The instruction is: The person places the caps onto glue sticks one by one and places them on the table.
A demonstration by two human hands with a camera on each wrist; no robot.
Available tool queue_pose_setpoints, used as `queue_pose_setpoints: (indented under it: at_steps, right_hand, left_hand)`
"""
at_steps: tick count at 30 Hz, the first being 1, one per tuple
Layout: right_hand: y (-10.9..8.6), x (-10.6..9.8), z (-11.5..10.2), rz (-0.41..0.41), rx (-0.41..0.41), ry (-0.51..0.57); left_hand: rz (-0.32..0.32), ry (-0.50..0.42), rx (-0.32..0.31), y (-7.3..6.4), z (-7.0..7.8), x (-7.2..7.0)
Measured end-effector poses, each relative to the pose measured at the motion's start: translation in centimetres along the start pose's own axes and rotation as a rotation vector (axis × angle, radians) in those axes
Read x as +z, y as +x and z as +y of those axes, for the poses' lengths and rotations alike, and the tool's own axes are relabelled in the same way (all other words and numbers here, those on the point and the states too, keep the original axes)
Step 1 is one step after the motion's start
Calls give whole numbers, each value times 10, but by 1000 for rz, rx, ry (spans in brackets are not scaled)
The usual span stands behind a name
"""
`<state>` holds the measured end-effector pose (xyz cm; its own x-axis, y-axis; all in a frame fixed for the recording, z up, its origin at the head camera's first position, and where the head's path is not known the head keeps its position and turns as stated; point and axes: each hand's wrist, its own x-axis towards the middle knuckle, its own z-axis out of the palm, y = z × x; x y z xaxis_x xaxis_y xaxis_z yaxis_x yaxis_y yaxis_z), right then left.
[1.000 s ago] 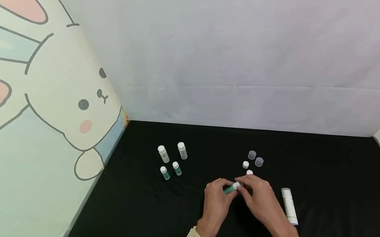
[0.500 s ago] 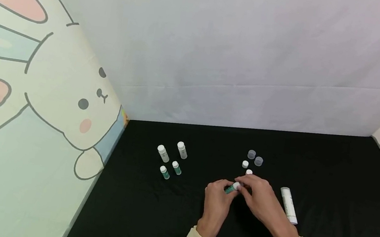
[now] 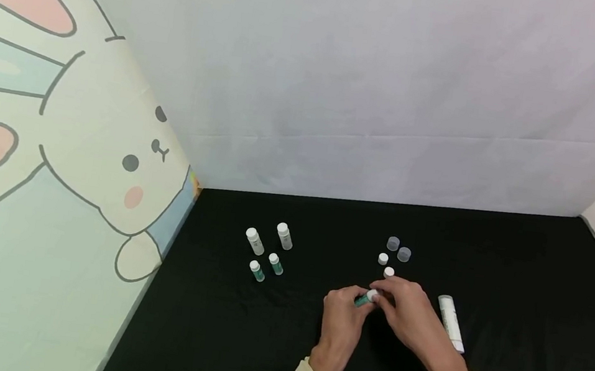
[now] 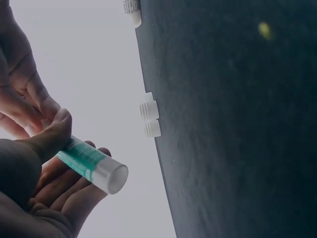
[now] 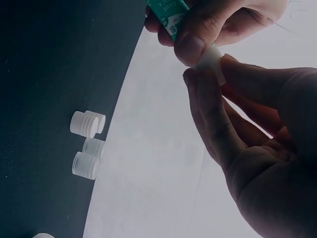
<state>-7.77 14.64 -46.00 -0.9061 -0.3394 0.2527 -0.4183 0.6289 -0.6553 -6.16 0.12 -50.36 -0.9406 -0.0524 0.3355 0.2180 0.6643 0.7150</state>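
My left hand (image 3: 340,326) grips a small green-labelled glue stick (image 4: 85,159), its white base end pointing out from the fingers in the left wrist view. At its other end, the fingertips and thumb of my right hand (image 3: 411,316) pinch the white cap (image 5: 210,58). The stick is held tilted over the black table, between both hands. Just beyond the right hand stand two small white caps (image 3: 383,259), with two clear caps (image 3: 404,254) behind them.
A larger white glue stick (image 3: 451,325) lies to the right of my right forearm. At the left stand two white sticks (image 3: 255,241) and two smaller green ones (image 3: 276,264). The black tablecloth (image 3: 189,322) ends at a pale fabric backdrop (image 3: 377,96).
Both hands and the glue stick have shifted very slightly right and toward me. The grip on stick and cap stays the same.
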Motion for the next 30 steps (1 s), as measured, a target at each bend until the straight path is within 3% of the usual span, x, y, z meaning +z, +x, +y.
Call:
queue_pose_setpoints:
  at_steps: [18, 30]
  right_hand:
    - [-3, 2, -5, 3, 60, 7]
    - [-3, -1, -3, 14, 79, -8]
  left_hand:
    - [14, 28, 39, -3, 0, 2]
    - [-51, 20, 16, 2, 4, 0]
